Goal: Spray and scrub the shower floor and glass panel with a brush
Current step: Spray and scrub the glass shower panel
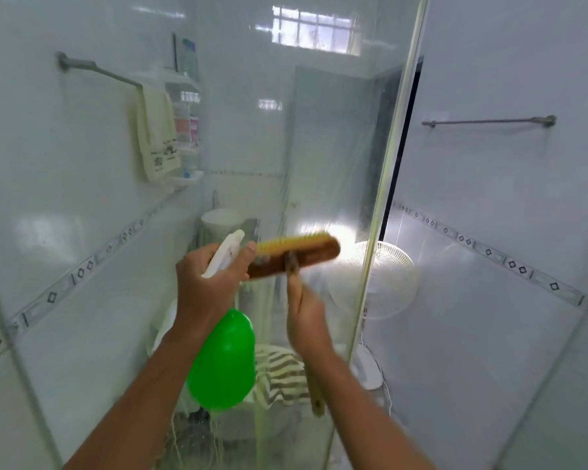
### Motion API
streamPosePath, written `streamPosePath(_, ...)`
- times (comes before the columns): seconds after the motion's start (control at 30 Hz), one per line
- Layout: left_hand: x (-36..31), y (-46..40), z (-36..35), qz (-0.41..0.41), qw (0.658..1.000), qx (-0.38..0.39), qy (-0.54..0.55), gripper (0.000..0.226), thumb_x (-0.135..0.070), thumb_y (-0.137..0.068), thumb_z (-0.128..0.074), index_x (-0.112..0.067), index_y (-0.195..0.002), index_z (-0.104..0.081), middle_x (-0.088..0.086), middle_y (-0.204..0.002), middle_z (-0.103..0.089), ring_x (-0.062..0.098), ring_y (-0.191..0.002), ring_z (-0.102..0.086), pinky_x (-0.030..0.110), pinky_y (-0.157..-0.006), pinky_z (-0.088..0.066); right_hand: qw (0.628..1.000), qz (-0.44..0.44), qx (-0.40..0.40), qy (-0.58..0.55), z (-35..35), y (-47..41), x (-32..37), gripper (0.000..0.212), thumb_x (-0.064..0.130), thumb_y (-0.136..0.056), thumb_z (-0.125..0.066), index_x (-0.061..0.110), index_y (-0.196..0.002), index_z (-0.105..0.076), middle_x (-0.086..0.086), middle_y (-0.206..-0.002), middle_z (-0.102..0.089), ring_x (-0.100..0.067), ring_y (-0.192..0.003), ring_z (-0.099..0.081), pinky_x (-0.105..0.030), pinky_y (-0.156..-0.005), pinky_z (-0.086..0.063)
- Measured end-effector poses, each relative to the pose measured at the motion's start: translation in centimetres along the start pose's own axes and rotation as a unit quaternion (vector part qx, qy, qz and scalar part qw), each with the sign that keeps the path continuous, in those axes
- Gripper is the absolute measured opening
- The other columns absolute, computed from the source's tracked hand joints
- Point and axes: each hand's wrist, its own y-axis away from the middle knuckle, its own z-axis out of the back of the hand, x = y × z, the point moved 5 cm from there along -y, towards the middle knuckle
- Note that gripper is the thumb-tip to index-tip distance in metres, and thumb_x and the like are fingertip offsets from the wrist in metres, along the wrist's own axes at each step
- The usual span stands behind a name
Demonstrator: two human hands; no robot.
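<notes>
Presently the brush, a wooden block with yellow bristles turned toward the glass panel, is held up at about chest height against that panel. Its long handle is grasped by the right hand, whose grip is clenched round the shaft just below the head. The green spray bottle is gripped at its white trigger neck by the left hand, fingers curled round it, with the bottle body hanging below the wrist and the nozzle close beside the brush end.

Trouble could be expected from that crowding: the bottle may be knocked by the brush head as scrubbing proceeds, and a wet handle could slip in a one-handed hold. Spray might also be sent onto the brush rather than the glass (the nozzle's exact aim cannot be told).

Beyond the panel a white fan and a striped cloth are seen low down, a towel hangs on a rail at left, and the metal frame edge bounds the stroke rightward.
</notes>
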Motion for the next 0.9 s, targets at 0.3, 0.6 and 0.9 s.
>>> streamPosePath(0.3,-0.2,-0.3,2.1,0.007,0.999,0.005,-0.031,0.034,-0.034,-0.092,-0.078,-0.012,-0.066,-0.075,0.004,-0.061,-0.072,0.005,-0.056,-0.064,0.005,-0.058,-0.044,0.999,0.038,-0.013,0.026,-1.5,-2.1,3.1,0.053,0.058,-0.101,-0.025,0.022,-0.086,-0.060,0.003,-0.071,-0.060,-0.005,-0.062,-0.056,-0.018,-0.052,-0.042)
streamPosePath(0.6,0.4,0.3,3.6,0.017,0.999,-0.010,-0.043,0.036,-0.036,-0.093,-0.077,-0.013,-0.066,-0.074,0.003,-0.063,-0.072,0.005,-0.054,-0.060,0.008,-0.054,-0.042,0.994,0.088,-0.060,-0.002,0.1,-6.8,9.7,0.050,0.054,-0.103,-0.028,0.023,-0.072,-0.051,0.004,-0.063,-0.053,-0.005,-0.055,-0.052,-0.019,-0.048,-0.041)
streamPosePath(0.9,3.6,1.6,6.1,0.059,0.995,0.035,-0.065,0.032,-0.037,-0.093,-0.078,-0.014,-0.071,-0.075,0.004,-0.067,-0.074,0.013,-0.060,-0.064,0.017,-0.054,-0.045,0.999,-0.023,0.021,0.012,-7.0,3.2,-1.4,0.056,0.060,-0.095,-0.025,0.018,-0.092,-0.062,0.004,-0.071,-0.060,-0.002,-0.065,-0.057,-0.012,-0.054,-0.038)
